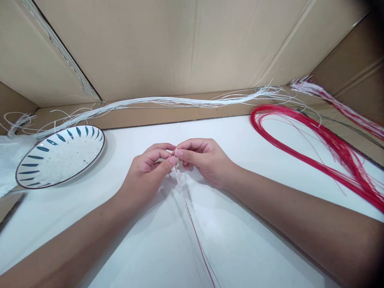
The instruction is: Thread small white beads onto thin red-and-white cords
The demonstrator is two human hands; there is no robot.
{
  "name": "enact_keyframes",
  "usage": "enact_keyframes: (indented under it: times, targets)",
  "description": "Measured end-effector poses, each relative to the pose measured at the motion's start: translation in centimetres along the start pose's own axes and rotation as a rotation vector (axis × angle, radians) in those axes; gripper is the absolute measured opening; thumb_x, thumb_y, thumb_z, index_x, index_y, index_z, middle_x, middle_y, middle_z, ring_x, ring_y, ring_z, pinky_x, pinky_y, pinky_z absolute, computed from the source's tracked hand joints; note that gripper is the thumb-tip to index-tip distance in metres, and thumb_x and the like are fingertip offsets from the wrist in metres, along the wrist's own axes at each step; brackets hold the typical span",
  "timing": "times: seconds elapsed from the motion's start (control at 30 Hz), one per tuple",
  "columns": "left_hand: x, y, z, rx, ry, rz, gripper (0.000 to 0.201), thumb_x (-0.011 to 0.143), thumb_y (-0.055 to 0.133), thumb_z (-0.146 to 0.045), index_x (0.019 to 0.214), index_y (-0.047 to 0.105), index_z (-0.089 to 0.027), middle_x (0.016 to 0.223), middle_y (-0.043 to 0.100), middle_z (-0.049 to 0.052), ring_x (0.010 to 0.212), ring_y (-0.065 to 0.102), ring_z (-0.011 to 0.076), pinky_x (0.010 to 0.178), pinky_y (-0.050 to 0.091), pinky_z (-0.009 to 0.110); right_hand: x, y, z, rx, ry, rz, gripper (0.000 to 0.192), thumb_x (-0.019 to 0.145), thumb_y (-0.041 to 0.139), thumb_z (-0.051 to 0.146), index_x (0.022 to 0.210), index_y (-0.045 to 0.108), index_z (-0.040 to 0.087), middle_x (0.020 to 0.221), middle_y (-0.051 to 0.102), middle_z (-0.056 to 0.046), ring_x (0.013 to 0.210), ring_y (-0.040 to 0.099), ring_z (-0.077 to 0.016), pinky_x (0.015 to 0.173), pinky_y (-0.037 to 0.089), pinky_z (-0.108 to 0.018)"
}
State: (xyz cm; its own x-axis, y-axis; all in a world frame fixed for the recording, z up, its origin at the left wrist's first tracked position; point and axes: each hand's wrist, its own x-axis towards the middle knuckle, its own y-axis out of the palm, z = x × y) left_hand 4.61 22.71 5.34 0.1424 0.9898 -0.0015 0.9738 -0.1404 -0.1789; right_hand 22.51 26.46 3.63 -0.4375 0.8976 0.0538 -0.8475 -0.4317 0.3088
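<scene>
Both hands meet over the middle of the white table. A thin red cord (196, 236) runs up from the bottom edge to my fingertips, and its upper stretch carries small white bits that look like beads. My left hand (150, 164) pinches the top of this cord between thumb and forefinger. Close against it, my right hand (204, 158) pinches the cord's end with thumb and index finger. The very tip is hidden between the fingers. To the left, a white oval plate (39, 166) with dark blue leaf strokes holds many tiny whitish pieces.
A long bundle of white cords (168, 102) lies along the back on cardboard (180, 116). At right is a looped hank of red cord (270, 138), with red-and-white strands (339, 100) behind it. A clear plastic bag (12, 160) sits left of the plate. Cardboard walls (168, 48) enclose the table.
</scene>
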Motion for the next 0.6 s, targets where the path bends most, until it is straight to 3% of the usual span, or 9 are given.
enact_keyframes:
  times: [0.2,0.6]
  targets:
    - [0.00,-0.04,-0.17,0.047,0.005,0.055,0.024,0.090,0.071,-0.043,0.075,0.077,-0.025,0.124,0.067,0.005,0.120,0.060,0.0271,0.109,0.046,0.043,-0.05,0.16,0.20,-0.019,-0.010,-0.026,0.030,0.074,0.090,0.042,0.077,0.075,0.016,0.069,0.066,0.000,0.061,0.054,-0.0095,0.057,0.046,-0.025]
    - [0.04,-0.03,-0.45,0.070,0.008,0.059,0.022,0.089,0.072,-0.041,0.074,0.077,-0.026,0.123,0.068,0.005,0.120,0.059,0.0265,0.105,0.049,0.042,-0.09,0.13,0.08,-0.031,-0.011,-0.020,0.033,0.076,0.088,0.045,0.078,0.073,0.016,0.069,0.064,0.001,0.061,0.053,-0.0095,0.058,0.044,-0.025]
